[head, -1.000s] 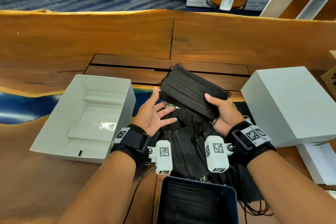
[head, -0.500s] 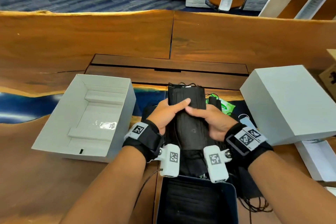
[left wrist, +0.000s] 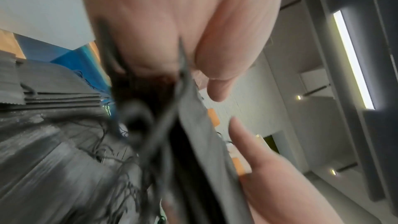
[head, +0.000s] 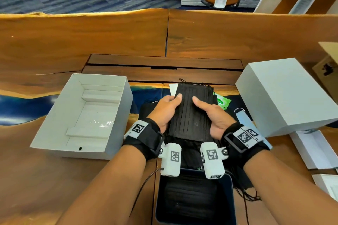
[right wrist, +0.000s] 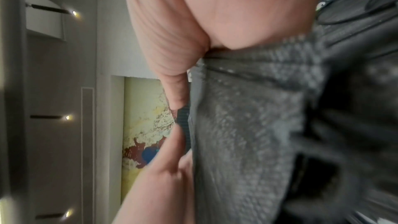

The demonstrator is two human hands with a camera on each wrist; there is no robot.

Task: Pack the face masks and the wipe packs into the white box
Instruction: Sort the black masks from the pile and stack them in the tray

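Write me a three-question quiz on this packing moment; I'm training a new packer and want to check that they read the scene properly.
1. True or false: the stack of black masks already lies inside the open white box.
2. Which hands grip the stack? A) left only B) right only C) both
3. Fill in: the green wipe pack lies on the table just to the ____ of the held stack.

Key
1. False: the left hand and the right hand hold it above the table, to the right of the box, which holds no masks.
2. C: one thumb on top from each side.
3. Right.
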